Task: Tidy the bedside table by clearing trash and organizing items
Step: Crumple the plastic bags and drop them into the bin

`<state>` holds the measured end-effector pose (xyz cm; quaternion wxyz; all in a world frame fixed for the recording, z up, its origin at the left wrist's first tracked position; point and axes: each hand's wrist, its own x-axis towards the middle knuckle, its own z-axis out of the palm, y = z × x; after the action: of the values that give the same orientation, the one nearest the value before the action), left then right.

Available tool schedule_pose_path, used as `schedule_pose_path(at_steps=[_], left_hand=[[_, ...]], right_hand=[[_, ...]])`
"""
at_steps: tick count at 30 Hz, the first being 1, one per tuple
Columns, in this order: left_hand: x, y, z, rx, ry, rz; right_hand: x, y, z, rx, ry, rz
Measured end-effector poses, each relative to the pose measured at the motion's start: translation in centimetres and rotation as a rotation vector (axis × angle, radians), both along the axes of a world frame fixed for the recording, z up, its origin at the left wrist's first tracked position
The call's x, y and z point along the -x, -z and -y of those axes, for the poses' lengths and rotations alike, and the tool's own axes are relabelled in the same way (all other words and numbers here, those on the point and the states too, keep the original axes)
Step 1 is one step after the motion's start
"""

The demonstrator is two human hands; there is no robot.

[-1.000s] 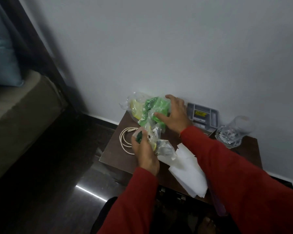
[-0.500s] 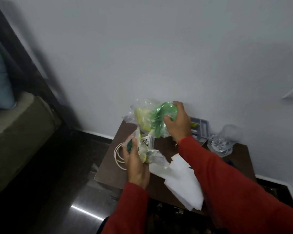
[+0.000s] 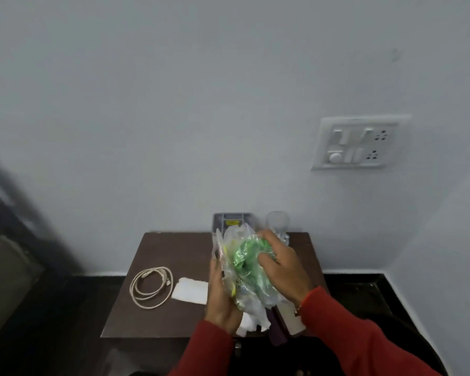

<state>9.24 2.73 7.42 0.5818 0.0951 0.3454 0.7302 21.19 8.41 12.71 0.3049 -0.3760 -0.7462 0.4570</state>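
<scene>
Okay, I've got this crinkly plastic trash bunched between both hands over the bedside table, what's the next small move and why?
Probably lift the bundle of clear and green plastic wrappers clear of the brown wooden table and carry it to a bin. Both the left hand and right hand already grip it, while the coiled white cable and folded white tissue remain to sort.

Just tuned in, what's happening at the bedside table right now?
A person in red sleeves is gathering trash. Both hands hold a crumpled wad of clear and green plastic wrappers above the bedside table: the left hand cups it from the side, the right hand grips it from the other. On the table lie a coiled white cable and a folded white tissue. A grey organizer tray and a clear glass sit at the back by the wall.
</scene>
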Motion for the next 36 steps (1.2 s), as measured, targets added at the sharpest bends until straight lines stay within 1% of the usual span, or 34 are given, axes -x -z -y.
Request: schedule_pose_path(at_steps=[2, 4, 6, 8, 10, 12, 14, 17, 21, 24, 26, 29, 31, 34, 36], left_hand=[[-2.6, -1.1, -0.8, -0.012, 0.101, 0.009], [-5.1, -2.1, -2.2, -0.03, 0.166, -0.016], [-7.8, -2.6, -3.6, -0.039, 0.202, -0.082], [-10.9, -2.9, -5.0, -0.025, 0.298, -0.093], [-14.1, -3.4, -6.0, 0.013, 0.351, -0.096], [-17.5, -3.7, -6.6, 0.011, 0.398, -0.119], [-20.5, -4.1, -7.2, 0.019, 0.471, -0.099], [-23.9, -3.9, -7.7, 0.074, 0.581, -0.034], [-27.7, -0.9, -8.9, 0.1, 0.657, 0.0], [-30.1, 1.8, -9.5, 0.175, 0.707, 0.018], [-31.4, 3.5, -9.8, 0.248, 0.701, -0.007], [-32.6, 7.9, -9.9, 0.417, 0.635, 0.002], [-32.4, 9.9, -9.6, 0.52, 0.638, -0.014], [-31.1, 11.4, -10.4, 0.627, 0.587, -0.18], [-30.1, 12.2, -11.3, 0.691, 0.582, -0.279]], right_hand=[[-3.1, -0.8, -0.1, 0.0, -0.034, 0.006], [-6.5, -1.2, -0.8, -0.057, -0.026, 0.088], [-9.9, -1.9, -1.3, 0.09, -0.039, 0.001], [-13.3, -2.2, -1.5, 0.209, -0.068, -0.093], [-16.4, -2.4, -1.5, 0.245, -0.05, -0.132], [-19.1, -2.0, -1.7, 0.283, 0.022, -0.196], [-21.8, -1.8, -1.8, 0.329, 0.089, -0.24], [-25.2, -1.2, -2.0, 0.345, 0.169, -0.265], [-28.8, 1.1, -2.3, 0.35, 0.272, -0.293], [-31.0, 3.6, -2.6, 0.374, 0.364, -0.318], [-32.0, 5.6, -2.6, 0.407, 0.435, -0.341], [-33.1, 9.4, -2.7, 0.475, 0.509, -0.366], [-33.8, 12.2, -3.1, 0.505, 0.583, -0.386], [-35.0, 15.8, -3.7, 0.514, 0.727, -0.415], [-35.7, 18.0, -4.1, 0.52, 0.797, -0.388]])
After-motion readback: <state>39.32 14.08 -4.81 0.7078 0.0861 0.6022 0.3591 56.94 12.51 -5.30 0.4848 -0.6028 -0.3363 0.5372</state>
